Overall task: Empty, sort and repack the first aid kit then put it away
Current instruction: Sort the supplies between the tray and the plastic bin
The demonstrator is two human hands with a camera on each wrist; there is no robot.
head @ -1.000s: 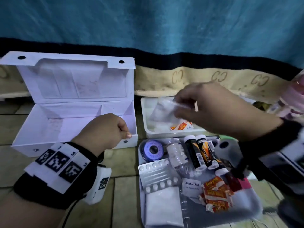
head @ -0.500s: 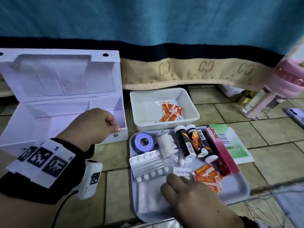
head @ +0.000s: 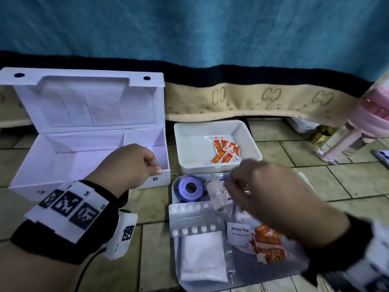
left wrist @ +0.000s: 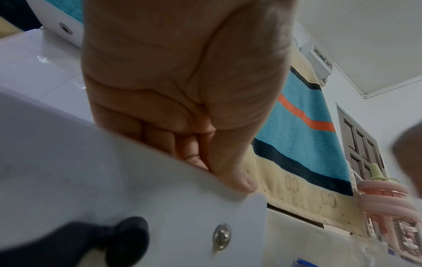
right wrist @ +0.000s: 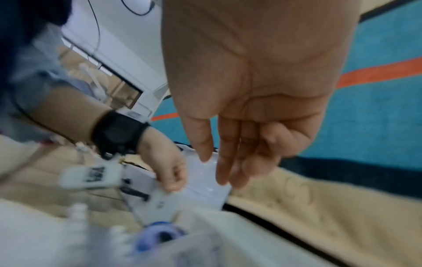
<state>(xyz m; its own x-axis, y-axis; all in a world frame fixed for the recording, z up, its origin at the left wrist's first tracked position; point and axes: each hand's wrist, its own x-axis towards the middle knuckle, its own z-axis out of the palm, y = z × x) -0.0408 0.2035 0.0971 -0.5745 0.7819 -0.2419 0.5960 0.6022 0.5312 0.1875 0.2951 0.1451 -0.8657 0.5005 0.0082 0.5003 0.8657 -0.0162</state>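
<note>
The white first aid box point(head: 94, 104) stands open on the floor at the left, with nothing inside. My left hand point(head: 130, 163) grips its front wall near the right corner point(left wrist: 114, 189), thumb outside. My right hand point(head: 267, 194) hovers, blurred, over the near tray point(head: 185, 285), close to the bandage roll point(head: 216, 194). Its palm point(right wrist: 251, 90) holds nothing and its fingers hang loose. The near tray also holds a blue tape roll point(head: 190, 188), a blister pack point(head: 193, 218), an alcohol pad point(head: 239, 231), a white gauze packet point(head: 202, 258) and orange sachets point(head: 267, 243). More orange sachets point(head: 226, 151) lie in the far tray point(head: 195, 148).
A teal blanket with a beige border point(head: 252, 102) hangs behind the box and trays. A pink stool point(head: 370, 123) stands at the right edge. Bare tiled floor point(head: 336, 182) lies to the right of the trays and in front of the box.
My right hand left the far tray, dipped to the near tray's front, and now hovers over its middle, covering the vials and red box. The left hand has kept its grip.
</note>
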